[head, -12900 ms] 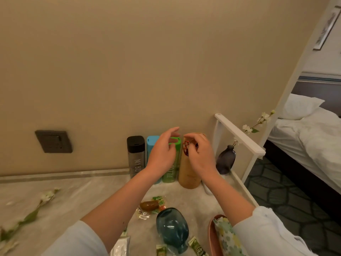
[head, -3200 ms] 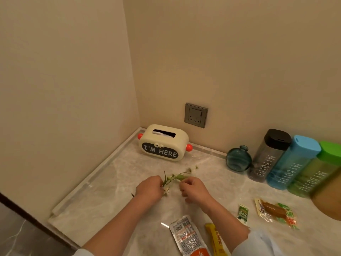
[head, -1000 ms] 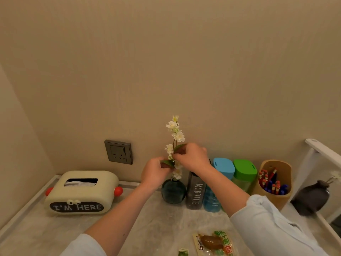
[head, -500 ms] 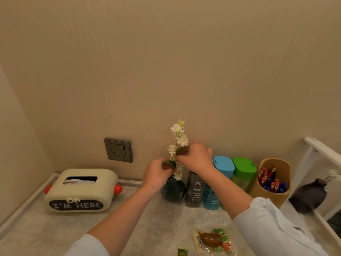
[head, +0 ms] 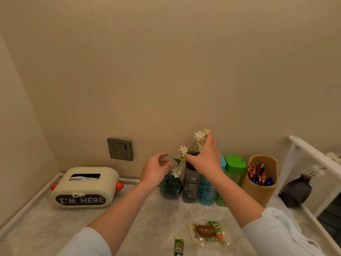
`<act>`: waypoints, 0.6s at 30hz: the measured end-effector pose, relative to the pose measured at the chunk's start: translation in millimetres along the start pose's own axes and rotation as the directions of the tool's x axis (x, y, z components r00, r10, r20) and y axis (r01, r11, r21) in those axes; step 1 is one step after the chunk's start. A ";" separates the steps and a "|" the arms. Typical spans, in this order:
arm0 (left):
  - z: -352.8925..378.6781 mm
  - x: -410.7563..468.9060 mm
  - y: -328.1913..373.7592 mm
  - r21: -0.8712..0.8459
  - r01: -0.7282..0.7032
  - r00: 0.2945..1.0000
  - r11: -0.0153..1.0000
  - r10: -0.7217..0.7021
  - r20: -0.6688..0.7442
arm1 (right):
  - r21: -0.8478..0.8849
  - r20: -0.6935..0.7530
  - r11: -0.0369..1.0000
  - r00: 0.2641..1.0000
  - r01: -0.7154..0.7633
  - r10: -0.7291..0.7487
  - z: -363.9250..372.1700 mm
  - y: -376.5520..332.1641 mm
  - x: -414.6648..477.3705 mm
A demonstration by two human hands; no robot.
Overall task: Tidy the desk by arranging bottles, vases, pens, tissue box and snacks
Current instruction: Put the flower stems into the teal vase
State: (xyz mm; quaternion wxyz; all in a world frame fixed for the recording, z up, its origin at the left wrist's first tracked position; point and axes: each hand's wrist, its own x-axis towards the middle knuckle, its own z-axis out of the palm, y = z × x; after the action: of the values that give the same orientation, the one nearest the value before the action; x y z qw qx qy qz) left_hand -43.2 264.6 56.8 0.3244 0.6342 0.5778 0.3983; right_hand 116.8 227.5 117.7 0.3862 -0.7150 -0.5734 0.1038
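Head view: I see flowers (head: 183,149) in the vase (head: 170,186), pens (head: 258,177) in the cup (head: 258,194), marble desk (head: 156,218). Left hand (head: 154,169) loosely curled, right hand (head: 207,161) spread.

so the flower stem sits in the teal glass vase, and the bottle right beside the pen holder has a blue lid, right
Not quite. The head view shows that the green-lidded bottle is the one right beside the pen holder; the blue-lidded bottle stands one place further left. The flower stem does sit in the teal glass vase.
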 end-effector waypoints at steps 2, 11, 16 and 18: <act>-5.1 -6.1 2.1 -0.006 -0.008 1.000 1.000 0.008 -0.008 | 0.113 -0.078 0.994 0.997 -0.004 0.013 -4.9 0.3 -8.5; -21.5 -37.6 1.4 -0.035 -0.017 0.999 0.999 0.015 -0.048 | 0.239 -0.443 0.919 0.877 0.314 -0.185 -15.3 -0.3 -52.1; -30.3 -54.2 -5.4 -0.048 -0.019 0.997 0.999 0.016 -0.072 | 0.331 -0.072 0.903 0.962 0.273 -0.264 3.8 -1.1 -72.9; -33.9 -59.9 -8.4 -0.056 -0.016 0.996 0.998 0.011 -0.093 | 0.298 0.159 0.941 0.963 0.162 -0.216 11.3 1.6 -78.1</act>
State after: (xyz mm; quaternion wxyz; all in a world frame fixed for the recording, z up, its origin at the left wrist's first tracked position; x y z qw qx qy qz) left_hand -78.0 204.6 57.7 0.3124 0.6095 0.5764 0.4457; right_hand 86.2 162.1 85.9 0.4359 -0.5810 -0.6531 0.2143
